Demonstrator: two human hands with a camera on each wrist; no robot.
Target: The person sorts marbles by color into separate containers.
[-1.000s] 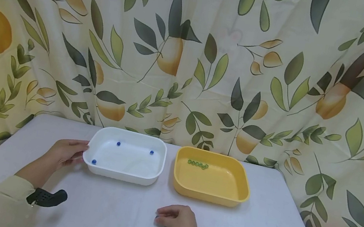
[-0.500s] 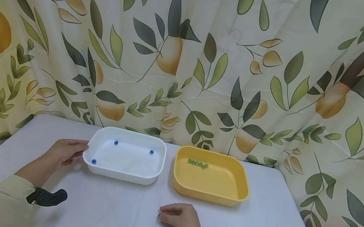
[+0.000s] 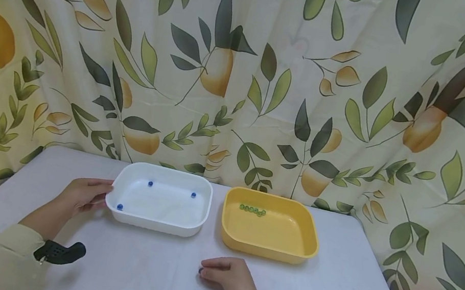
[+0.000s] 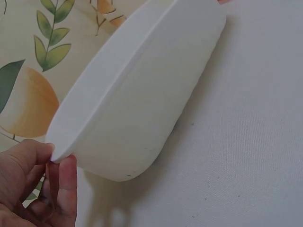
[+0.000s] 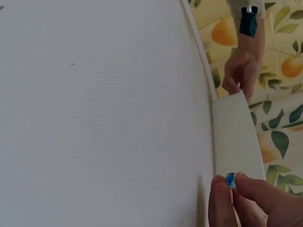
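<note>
My left hand [image 3: 85, 193] pinches the left rim of a white plastic tub [image 3: 155, 224], thumb on the edge and fingers beneath, as the left wrist view shows. Inside the tub lie three blue marbles, one near the front left corner [image 3: 120, 207], the others farther back. Between the thumb and fingertips of my right hand [image 3: 232, 280] is a blue glass marble [image 5: 230, 179], best seen in the right wrist view. That hand is in front of the two tubs, near the gap between them.
Right of the white tub stands a yellow tub [image 3: 267, 248] with a row of several green marbles [image 3: 252, 210] in it. Both stand on a white-covered table [image 3: 136, 268]. A fruit-and-leaf patterned curtain [image 3: 242, 89] hangs behind.
My right hand has shifted slightly, holding its marble throughout. One blue marble at the back of the white tub has rolled a little. My left hand stays on the rim.
</note>
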